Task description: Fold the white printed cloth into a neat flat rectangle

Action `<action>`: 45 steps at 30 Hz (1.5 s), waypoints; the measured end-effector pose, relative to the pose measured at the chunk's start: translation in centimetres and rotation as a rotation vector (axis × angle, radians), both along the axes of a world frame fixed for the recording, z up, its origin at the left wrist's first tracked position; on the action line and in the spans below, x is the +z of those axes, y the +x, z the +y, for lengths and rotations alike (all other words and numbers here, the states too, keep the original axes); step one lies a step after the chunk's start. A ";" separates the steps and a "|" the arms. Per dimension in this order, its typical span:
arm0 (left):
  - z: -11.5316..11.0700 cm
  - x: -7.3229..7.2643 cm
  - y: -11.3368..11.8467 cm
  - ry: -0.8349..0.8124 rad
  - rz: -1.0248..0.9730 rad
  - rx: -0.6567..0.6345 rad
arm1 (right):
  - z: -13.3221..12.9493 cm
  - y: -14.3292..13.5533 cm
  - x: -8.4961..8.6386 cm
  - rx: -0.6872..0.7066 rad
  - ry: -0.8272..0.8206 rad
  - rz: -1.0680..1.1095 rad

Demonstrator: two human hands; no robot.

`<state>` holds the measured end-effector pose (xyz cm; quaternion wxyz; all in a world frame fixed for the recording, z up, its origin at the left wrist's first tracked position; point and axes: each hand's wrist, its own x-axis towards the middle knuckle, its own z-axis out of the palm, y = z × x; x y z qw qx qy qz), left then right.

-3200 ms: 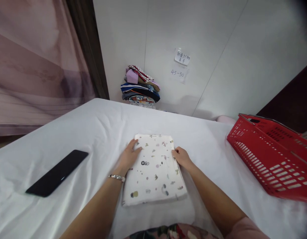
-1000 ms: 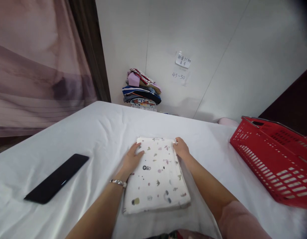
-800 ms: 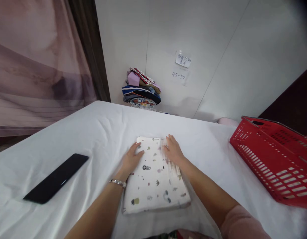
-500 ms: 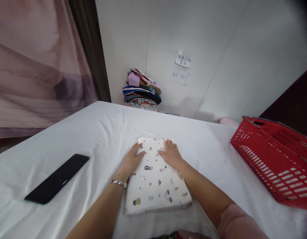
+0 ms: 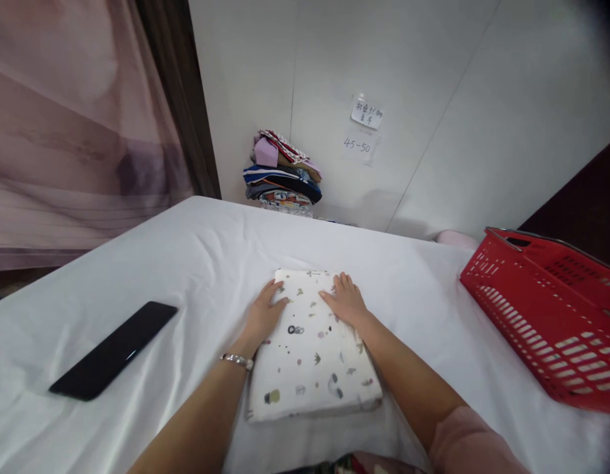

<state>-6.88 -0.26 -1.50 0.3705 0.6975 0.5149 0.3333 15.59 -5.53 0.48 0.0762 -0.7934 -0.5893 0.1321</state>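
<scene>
A folded white cloth (image 5: 305, 355) with small printed plants and figures lies flat on the white-covered table (image 5: 206, 263) in front of me. My left hand (image 5: 263, 316) rests along its upper left edge, thumb apart from the fingers and lying on the fabric. On the upper right edge lies my right hand (image 5: 345, 301), its fingers stretched out and its thumb pointing in over the print. Both hands touch the cloth without gripping it. A silver bracelet (image 5: 237, 361) is on my left wrist.
A black phone-like slab (image 5: 114, 351) lies on the left of the table. At the right edge stands a red perforated basket (image 5: 547, 322). Behind the far edge rises a pile of folded clothes (image 5: 282, 174) against the wall. A pink curtain (image 5: 78, 131) hangs at the left.
My right hand has shifted slightly to the right, outward along the cloth's edge. The left hand and the cloth stay nearly in place.
</scene>
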 end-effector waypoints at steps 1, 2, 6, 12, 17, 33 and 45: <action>0.0 0.0 0.0 -0.002 0.000 0.000 | 0.0 0.1 0.0 0.003 0.004 0.007; 0.0 0.0 0.0 -0.004 0.002 0.000 | -0.1 0.1 -0.1 0.007 0.007 0.014; 0.0 -0.1 0.0 0.005 0.016 0.001 | -0.1 0.1 -0.1 0.016 0.013 0.026; -0.1 0.1 0.1 0.021 0.015 0.006 | 0.2 0.0 0.9 0.027 -0.069 -0.023; -0.1 0.1 0.1 0.018 0.011 0.008 | 0.5 -1.5 2.0 0.160 0.051 -0.113; -0.1 -0.2 0.1 0.013 0.007 0.008 | 2.1 -2.2 1.0 0.342 0.029 -0.051; -0.3 0.1 0.3 0.021 0.017 0.022 | -1.9 -2.3 -0.2 0.218 0.084 -0.053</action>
